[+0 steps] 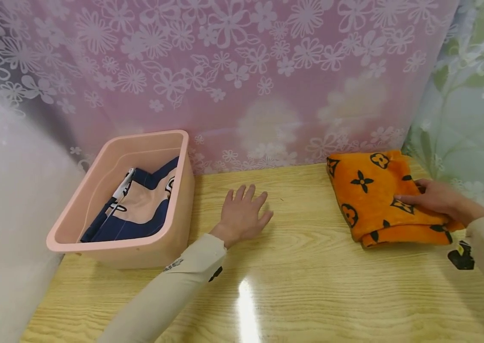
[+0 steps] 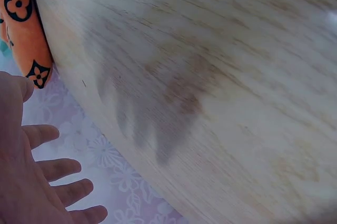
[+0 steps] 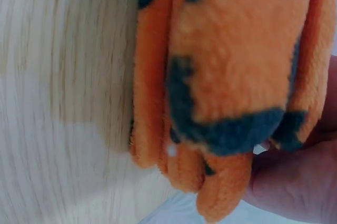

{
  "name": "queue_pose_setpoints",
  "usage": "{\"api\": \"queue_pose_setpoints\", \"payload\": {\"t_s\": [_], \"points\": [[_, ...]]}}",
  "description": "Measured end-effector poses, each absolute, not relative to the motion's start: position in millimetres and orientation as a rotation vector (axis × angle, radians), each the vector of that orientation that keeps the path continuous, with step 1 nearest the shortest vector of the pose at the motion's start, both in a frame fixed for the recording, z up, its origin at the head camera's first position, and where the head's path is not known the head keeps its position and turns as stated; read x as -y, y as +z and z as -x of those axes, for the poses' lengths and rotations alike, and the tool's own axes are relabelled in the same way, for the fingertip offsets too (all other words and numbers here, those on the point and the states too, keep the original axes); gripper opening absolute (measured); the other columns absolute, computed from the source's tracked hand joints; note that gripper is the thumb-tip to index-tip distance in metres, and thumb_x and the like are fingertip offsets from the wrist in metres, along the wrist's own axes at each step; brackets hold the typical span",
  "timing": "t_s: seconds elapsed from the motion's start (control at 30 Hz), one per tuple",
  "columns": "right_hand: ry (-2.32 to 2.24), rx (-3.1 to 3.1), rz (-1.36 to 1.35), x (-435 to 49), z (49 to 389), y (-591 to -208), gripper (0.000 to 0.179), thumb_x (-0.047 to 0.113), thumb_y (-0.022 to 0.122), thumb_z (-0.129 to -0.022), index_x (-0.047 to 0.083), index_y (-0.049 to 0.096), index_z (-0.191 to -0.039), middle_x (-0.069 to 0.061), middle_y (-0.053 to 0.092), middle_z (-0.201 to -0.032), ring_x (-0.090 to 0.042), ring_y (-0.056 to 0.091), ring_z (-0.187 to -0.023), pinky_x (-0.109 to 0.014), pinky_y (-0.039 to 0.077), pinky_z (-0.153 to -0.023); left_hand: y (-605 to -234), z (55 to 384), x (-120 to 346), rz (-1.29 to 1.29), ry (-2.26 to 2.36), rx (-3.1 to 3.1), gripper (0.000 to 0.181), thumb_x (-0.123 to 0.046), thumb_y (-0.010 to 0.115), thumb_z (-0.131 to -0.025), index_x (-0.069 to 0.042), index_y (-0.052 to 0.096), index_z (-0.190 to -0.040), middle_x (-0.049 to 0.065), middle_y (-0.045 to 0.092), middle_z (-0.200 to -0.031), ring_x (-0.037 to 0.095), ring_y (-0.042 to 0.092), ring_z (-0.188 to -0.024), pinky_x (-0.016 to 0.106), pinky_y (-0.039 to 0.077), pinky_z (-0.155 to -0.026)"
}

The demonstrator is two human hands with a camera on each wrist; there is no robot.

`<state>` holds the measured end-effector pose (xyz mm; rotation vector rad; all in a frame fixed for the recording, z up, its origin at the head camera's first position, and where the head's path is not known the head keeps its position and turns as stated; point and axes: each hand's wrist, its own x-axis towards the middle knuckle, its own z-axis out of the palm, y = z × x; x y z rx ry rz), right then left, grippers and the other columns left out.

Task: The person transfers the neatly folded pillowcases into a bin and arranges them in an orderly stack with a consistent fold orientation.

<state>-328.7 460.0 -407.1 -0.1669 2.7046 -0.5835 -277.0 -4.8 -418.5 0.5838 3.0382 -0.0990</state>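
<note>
A folded orange plush cloth [image 1: 366, 195] with dark flower motifs lies on the right side of the wooden table. My right hand [image 1: 440, 200] grips its right edge, thumb on top of the layers. Up close in the right wrist view, the stacked folds of the orange cloth [image 3: 237, 66] show, with part of the right hand [image 3: 295, 182] behind them. My left hand [image 1: 242, 216] hovers over the middle of the table with fingers spread and nothing in it. The left wrist view shows that hand [image 2: 31, 166] and its shadow on the wood.
A pink plastic tub [image 1: 186, 190] stands at the left of the table [image 1: 293, 286]. Inside it lies a folded navy and beige cloth [image 1: 139, 205]. A flowered curtain [image 1: 242, 85] hangs along the table's back edge, with a pale green one at the right.
</note>
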Motion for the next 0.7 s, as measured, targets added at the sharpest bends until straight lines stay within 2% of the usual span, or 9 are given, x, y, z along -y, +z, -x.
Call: {"api": "queue_pose_setpoints", "payload": {"t_s": [0.1,0.23,0.33,0.7], "points": [[-0.606,-2.678,0.169,-450,327,-405,0.098,0.057,0.053,-0.092,-0.023,0.018,-0.138,-0.047,0.030,-0.129,-0.057,0.042,-0.109,-0.061,0.042,-0.084,-419,276,9,-0.574,-0.078,-3.038,0.059,-0.059,0.026,-0.098,-0.030,0.035,-0.148,0.008,0.029,-0.152,0.030,0.025,-0.138,0.054,0.023,-0.108],[-0.703,-2.610,0.188,-434,324,-403,0.090,0.050,0.060,-0.090,-0.019,0.025,-0.136,-0.043,0.039,-0.125,-0.043,0.055,-0.100,-0.050,0.050,-0.080,-420,275,14,-0.563,-0.035,-3.041,0.059,-0.059,0.026,-0.098,-0.029,0.036,-0.148,0.008,0.029,-0.152,0.030,0.026,-0.138,0.054,0.023,-0.108],[-0.775,-2.538,0.215,-419,320,-402,0.087,0.045,0.064,-0.090,-0.017,0.026,-0.136,-0.041,0.040,-0.126,-0.035,0.058,-0.099,-0.045,0.052,-0.080,-421,273,17,-0.553,0.002,-3.044,0.059,-0.058,0.026,-0.098,-0.028,0.038,-0.147,0.008,0.031,-0.152,0.030,0.027,-0.137,0.054,0.024,-0.107],[-0.754,-2.529,0.292,-367,307,-405,0.087,0.050,0.067,-0.085,-0.012,0.032,-0.136,-0.036,0.039,-0.130,-0.043,0.050,-0.109,-0.051,0.046,-0.085,-426,269,31,-0.467,0.130,-3.027,0.059,-0.057,0.026,-0.099,-0.025,0.039,-0.147,0.008,0.034,-0.150,0.030,0.033,-0.134,0.051,0.033,-0.103]]}}
